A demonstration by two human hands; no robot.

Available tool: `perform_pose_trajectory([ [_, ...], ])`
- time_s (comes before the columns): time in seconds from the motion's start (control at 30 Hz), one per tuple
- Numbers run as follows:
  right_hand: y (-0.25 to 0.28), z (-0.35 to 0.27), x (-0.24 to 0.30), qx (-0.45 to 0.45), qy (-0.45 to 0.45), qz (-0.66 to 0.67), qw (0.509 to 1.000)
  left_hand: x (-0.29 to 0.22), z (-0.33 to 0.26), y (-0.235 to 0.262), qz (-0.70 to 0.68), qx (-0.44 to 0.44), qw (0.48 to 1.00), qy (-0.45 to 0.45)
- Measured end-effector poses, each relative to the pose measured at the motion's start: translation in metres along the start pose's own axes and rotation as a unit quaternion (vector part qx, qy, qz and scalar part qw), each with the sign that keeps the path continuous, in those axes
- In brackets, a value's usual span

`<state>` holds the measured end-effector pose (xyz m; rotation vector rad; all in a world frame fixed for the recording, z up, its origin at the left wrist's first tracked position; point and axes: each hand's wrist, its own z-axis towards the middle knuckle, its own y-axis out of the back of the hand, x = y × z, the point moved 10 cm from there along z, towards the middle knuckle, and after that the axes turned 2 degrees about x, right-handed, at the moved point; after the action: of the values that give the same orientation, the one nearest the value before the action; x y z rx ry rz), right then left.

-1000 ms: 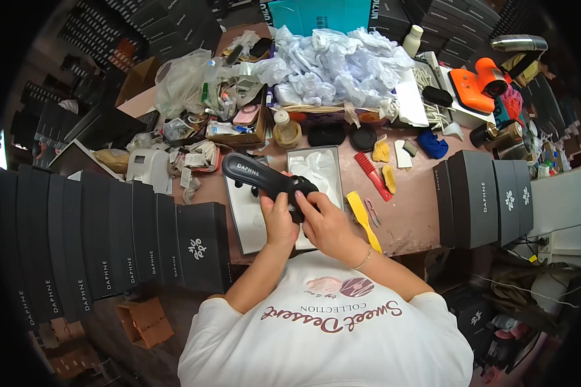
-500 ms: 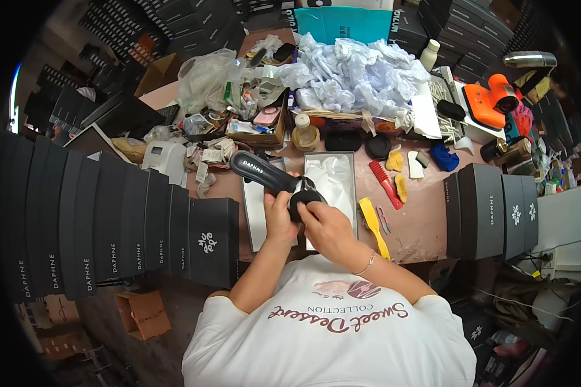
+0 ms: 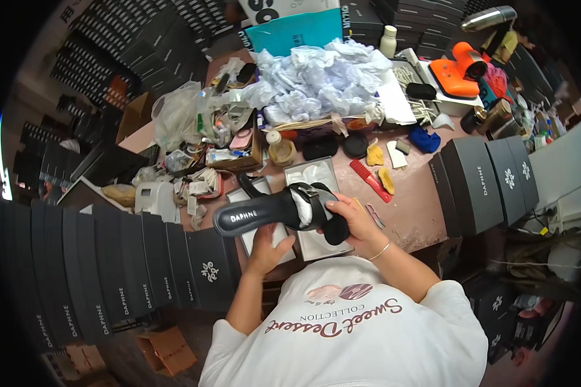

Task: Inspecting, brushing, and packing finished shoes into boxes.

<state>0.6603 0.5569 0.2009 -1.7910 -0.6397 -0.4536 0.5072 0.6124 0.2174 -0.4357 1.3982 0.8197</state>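
My right hand [image 3: 360, 226] grips a black open-toed sandal [image 3: 252, 218] by its strap end, at the right. White paper [image 3: 303, 205] is stuffed under the straps, and a round black piece [image 3: 335, 229] hangs by my right fingers; whether it belongs to the sandal I cannot tell. My left hand [image 3: 268, 250] is below the sole with its thumb stretched apart, its fingertips partly hidden by the sandal. Beneath lie an open shoebox [image 3: 333, 173] lined with white tissue and a second grey-edged tray [image 3: 284, 257]. Behind the sole, a black strap-like piece [image 3: 253, 186] shows.
Black shoeboxes line the left [image 3: 210, 267] and right [image 3: 478, 184] sides. Crumpled white paper [image 3: 323, 80] heaps at the back, near a glue-coloured jar [image 3: 281, 149]. A red comb [image 3: 370, 179], yellow sponges [image 3: 375, 153] and a blue cloth [image 3: 424, 138] lie on the table.
The sandal has turned more level, its sole nearer to me. My right hand has moved right onto the strap end; my left hand has come off the straps, down below the sole. The view has tilted.
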Motion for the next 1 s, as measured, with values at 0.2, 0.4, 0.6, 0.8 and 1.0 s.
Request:
perform_pose_trajectory([
  [0.2,0.044,-0.038,-0.005,0.005,-0.153,-0.124,0.980,-0.009,0.008,0.032,-0.143,0.093,0.983,0.075],
  [0.4,0.048,-0.053,-0.025,0.013,-0.184,-0.171,0.968,-0.049,0.010,-0.099,0.019,0.357,0.932,0.066],
  [0.6,0.038,-0.088,-0.012,0.026,-0.112,-0.227,0.967,-0.059,0.002,-0.109,-0.005,0.387,0.921,0.052],
  [0.8,0.041,-0.103,0.039,-0.051,0.046,-0.433,0.899,-0.081,0.006,-0.109,-0.019,0.373,0.927,-0.028],
  [1.0,0.022,-0.127,0.081,-0.093,0.177,-0.495,0.846,-0.078,0.008,-0.090,-0.010,0.282,0.959,-0.034],
])
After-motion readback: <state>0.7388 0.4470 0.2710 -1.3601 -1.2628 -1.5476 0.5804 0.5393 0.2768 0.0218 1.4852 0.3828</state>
